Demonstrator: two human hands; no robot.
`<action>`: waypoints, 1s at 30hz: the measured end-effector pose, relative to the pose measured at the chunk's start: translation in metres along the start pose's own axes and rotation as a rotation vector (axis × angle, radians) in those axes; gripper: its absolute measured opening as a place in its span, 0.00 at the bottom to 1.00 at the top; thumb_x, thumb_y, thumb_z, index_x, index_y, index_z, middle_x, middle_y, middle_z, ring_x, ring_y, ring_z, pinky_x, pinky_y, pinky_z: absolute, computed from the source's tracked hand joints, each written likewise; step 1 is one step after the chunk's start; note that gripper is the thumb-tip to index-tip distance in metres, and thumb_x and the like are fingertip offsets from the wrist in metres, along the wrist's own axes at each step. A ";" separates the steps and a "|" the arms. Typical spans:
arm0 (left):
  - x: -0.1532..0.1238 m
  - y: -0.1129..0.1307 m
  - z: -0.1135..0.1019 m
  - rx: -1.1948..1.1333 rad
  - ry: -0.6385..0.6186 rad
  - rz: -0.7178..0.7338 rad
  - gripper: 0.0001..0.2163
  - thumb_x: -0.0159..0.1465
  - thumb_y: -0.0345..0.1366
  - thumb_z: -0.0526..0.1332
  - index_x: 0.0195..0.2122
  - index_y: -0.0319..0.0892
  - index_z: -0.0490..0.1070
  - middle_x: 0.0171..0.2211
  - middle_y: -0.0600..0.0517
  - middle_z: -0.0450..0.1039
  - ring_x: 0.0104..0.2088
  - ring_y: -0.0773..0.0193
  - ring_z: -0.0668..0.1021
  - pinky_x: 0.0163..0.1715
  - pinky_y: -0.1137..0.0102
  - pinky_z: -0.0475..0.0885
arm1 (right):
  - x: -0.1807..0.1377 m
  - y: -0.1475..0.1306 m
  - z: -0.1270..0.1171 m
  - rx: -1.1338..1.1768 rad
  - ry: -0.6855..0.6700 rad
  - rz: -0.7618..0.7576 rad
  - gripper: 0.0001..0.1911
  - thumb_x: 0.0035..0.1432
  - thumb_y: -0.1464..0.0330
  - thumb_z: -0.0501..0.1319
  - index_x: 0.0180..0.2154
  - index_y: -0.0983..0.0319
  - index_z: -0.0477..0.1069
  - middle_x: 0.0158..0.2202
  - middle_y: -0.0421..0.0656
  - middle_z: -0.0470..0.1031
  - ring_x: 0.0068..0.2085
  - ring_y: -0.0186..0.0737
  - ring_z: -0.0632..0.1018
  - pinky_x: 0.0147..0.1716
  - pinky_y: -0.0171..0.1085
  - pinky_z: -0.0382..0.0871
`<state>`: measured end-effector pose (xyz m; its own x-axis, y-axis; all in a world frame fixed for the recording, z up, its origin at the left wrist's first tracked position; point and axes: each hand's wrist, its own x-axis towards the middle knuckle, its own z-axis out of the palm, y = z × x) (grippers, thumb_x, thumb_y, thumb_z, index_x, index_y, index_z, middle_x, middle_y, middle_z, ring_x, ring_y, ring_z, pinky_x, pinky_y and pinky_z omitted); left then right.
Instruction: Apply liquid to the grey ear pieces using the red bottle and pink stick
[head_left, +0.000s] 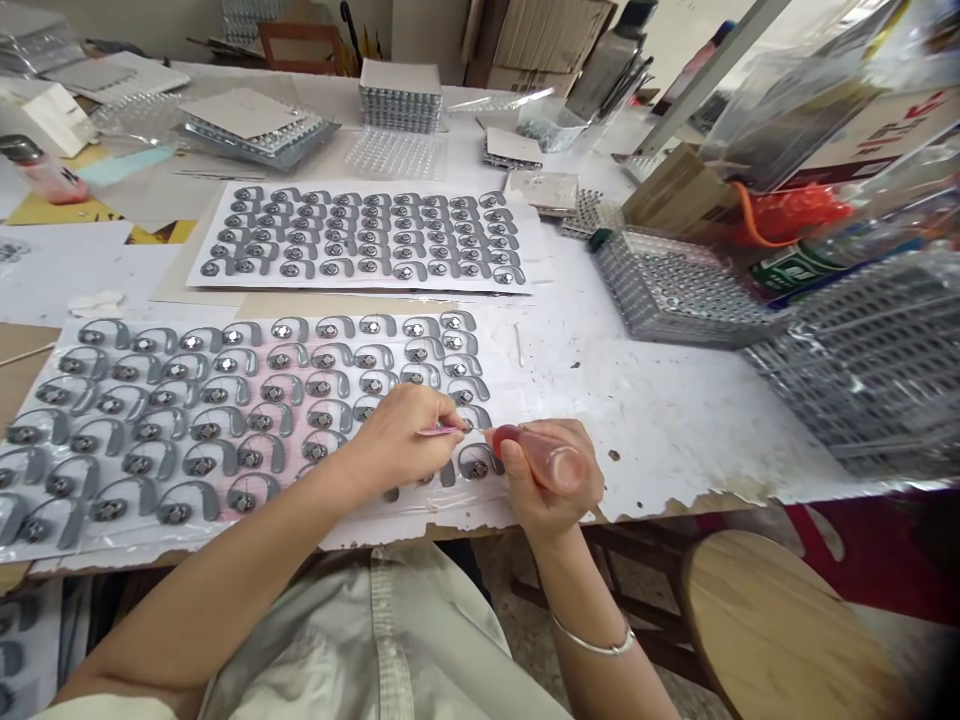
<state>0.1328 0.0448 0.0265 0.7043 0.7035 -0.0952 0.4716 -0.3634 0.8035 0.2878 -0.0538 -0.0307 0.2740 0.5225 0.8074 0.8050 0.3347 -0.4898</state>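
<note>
My left hand (401, 435) is closed in a pinch on a thin pink stick (442, 431), its tip at a grey hook-shaped part (474, 462) near the right end of the near sheet (225, 400). My right hand (551, 475) is wrapped round a small squeeze bottle of reddish liquid (536, 452), its nozzle pointing left at the same spot. The near sheet carries several rows of these grey parts with shiny round centres. A second sheet (367, 238) with more of them lies behind it.
Clear blister trays (675, 285) stacked at the right and more stacks (401, 100) at the back. A pink bottle (45, 175) at far left. A round wooden stool (780, 625) stands below the table's chipped front edge (675, 505).
</note>
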 end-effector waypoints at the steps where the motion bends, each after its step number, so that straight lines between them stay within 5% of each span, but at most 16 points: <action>1: 0.001 -0.003 0.000 -0.029 -0.003 -0.024 0.05 0.56 0.32 0.61 0.27 0.42 0.77 0.21 0.55 0.75 0.18 0.68 0.72 0.18 0.74 0.61 | 0.000 0.000 0.000 -0.002 0.000 -0.001 0.13 0.50 0.75 0.66 0.39 0.61 0.69 0.31 0.42 0.74 0.31 0.41 0.74 0.28 0.41 0.70; 11: 0.007 -0.021 0.003 -0.178 -0.058 -0.159 0.07 0.54 0.39 0.62 0.27 0.42 0.77 0.26 0.52 0.77 0.24 0.65 0.75 0.22 0.74 0.64 | -0.002 0.000 0.000 0.018 0.007 -0.040 0.15 0.49 0.78 0.66 0.40 0.63 0.69 0.32 0.43 0.73 0.32 0.40 0.74 0.27 0.41 0.70; 30: 0.010 -0.023 -0.001 -0.287 -0.078 -0.198 0.06 0.53 0.37 0.64 0.28 0.41 0.79 0.23 0.53 0.75 0.24 0.67 0.74 0.23 0.75 0.65 | -0.001 -0.003 0.001 0.048 -0.024 -0.010 0.13 0.51 0.76 0.66 0.39 0.61 0.70 0.31 0.42 0.74 0.32 0.40 0.74 0.29 0.41 0.71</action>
<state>0.1286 0.0611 0.0074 0.6577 0.6902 -0.3018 0.4430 -0.0304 0.8960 0.2844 -0.0543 -0.0309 0.2526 0.5375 0.8046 0.7814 0.3771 -0.4972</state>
